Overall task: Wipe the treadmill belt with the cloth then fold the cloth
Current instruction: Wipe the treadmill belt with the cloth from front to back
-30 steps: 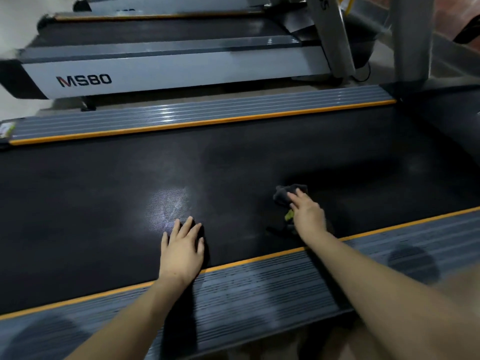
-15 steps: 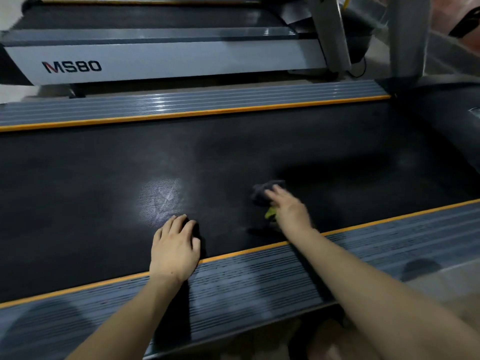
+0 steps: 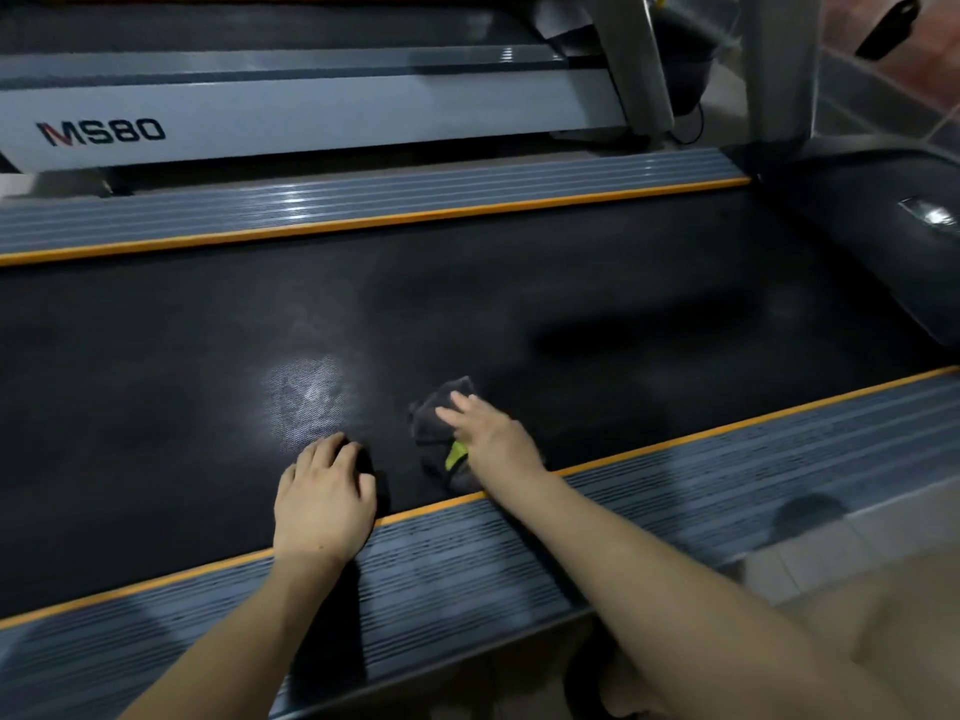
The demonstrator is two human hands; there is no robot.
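- The left hand (image 3: 323, 498) lies palm down, its fingers curled slightly and close together, the wrist straight.
- The left forearm runs bare from the lower left up to it.
- The right hand (image 3: 491, 433) is palm down and flat, fingers stretched forward and a little spread.
- The right forearm reaches in bare from the lower right.

The black belt (image 3: 519, 283) lies open far to the left and toward the far rail (image 3: 363, 210). On the right, a dark curved cover (image 3: 883, 241) and a grey post (image 3: 774, 65) block passage.
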